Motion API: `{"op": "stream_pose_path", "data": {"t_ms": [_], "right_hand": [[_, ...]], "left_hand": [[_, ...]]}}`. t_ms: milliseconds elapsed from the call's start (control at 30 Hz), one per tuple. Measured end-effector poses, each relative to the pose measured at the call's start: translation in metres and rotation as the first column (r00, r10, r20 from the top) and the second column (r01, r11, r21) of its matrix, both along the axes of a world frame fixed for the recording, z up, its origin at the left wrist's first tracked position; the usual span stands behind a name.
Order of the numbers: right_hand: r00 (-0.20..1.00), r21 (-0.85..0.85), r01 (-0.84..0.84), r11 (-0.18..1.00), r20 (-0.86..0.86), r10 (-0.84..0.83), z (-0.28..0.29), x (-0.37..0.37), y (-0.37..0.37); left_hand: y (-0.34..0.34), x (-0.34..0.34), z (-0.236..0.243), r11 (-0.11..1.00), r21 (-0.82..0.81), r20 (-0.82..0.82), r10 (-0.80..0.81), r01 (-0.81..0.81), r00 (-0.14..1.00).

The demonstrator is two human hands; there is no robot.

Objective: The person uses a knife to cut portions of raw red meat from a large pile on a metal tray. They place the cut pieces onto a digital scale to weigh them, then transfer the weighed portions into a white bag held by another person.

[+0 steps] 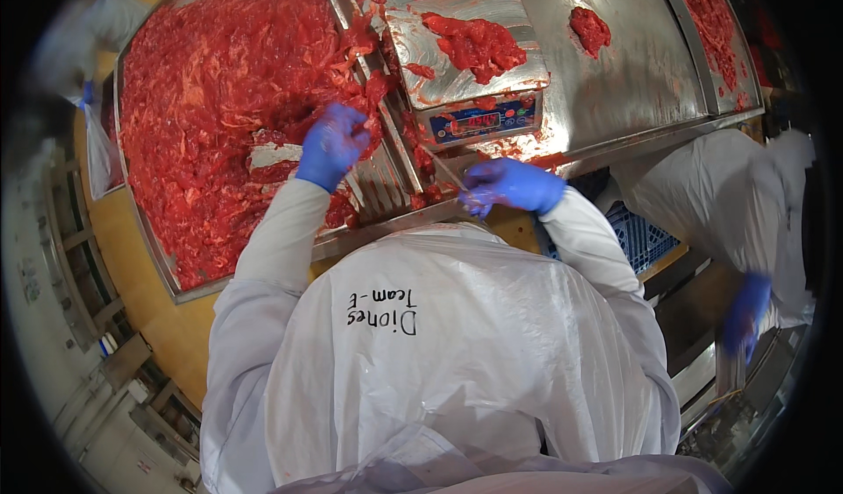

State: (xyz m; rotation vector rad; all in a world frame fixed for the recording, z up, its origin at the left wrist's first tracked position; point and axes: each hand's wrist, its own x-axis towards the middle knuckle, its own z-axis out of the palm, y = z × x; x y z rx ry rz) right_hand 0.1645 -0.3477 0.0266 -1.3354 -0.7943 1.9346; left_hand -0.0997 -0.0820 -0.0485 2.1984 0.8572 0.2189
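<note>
My left hand (335, 147), in a blue glove, is at the right edge of a large heap of raw red meat (211, 99). Its fingers are curled in against a strip of the meat by the metal divider (399, 156), slightly blurred. My right hand (514, 186), also gloved in blue, is closed around a thin, narrow, knife-like blade (446, 167) that points up and left toward the divider. Just beyond that hand stands a scale (479, 118) with a lit red display. On its steel plate (413, 33) lies a piece of raw meat (479, 46).
Another meat lump (589, 32) sits on the steel table (632, 72) right of the scale. More meat (707, 20) fills a far-right section. A co-worker in white (711, 187) stands at right, a gloved hand (746, 314) hanging low. Another person's sleeve (110, 20) shows upper left. A blue crate (639, 237) sits below the table.
</note>
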Motion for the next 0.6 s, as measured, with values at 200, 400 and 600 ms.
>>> {"op": "stream_pose_path", "data": {"t_ms": [200,400,600], "right_hand": [[0.989,-0.184,0.081,0.980,0.138,-0.056,-0.030,-0.042,0.043],[0.910,0.093,0.371,0.924,-0.233,-0.342,-0.008,-0.032,0.026],[0.915,0.093,0.402,0.911,-0.014,-0.402,-0.018,-0.005,0.015]], "left_hand": [[-0.027,-0.003,0.008,0.981,0.150,-0.118,-0.102,0.119,0.988],[-0.018,-0.008,0.013,1.000,0.019,-0.017,0.021,-0.021,1.000],[-0.032,0.019,0.036,0.980,0.193,0.009,-0.047,0.045,0.999]]}}
